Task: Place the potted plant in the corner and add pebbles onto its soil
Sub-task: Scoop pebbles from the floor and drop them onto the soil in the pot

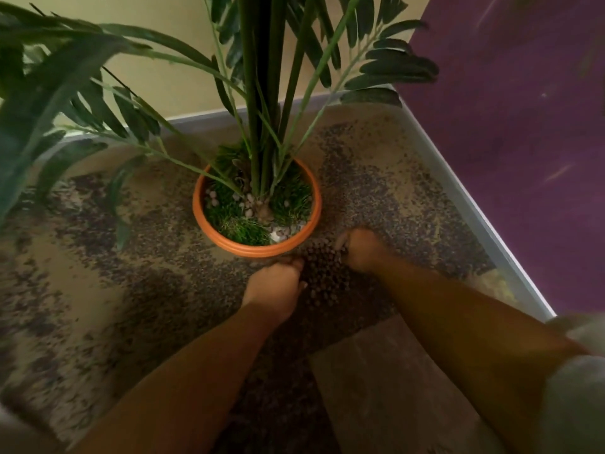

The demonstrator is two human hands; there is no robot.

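The potted plant [262, 142] is seen standing in the corner where the cream wall [170, 77] and the purple wall [523, 126] meet, just beyond both hands. Its round orange pot [255, 249] is ringed with ridges at the rim. Tall dark green stems rise from the middle, and long fronds are spread out over the floor. The soil is covered with bright green grass-like tufts, and a few pale pebbles [281, 232] are scattered on it, mostly on the side nearest the hands. A heap of dark pebbles [322, 280] lies on the speckled floor [98, 273], between the two hands and just short of the pot. The left hand [275, 285] is set back-up at the heap's left edge, with its fingers curled down against it. The right hand [360, 249] is held knuckles-up at the heap's right edge, with its fingers bent under. Whether anything is enclosed by either hand cannot be told, as the fingertips are hidden and blurred. Both forearms are stretched forward and down, converging on the heap
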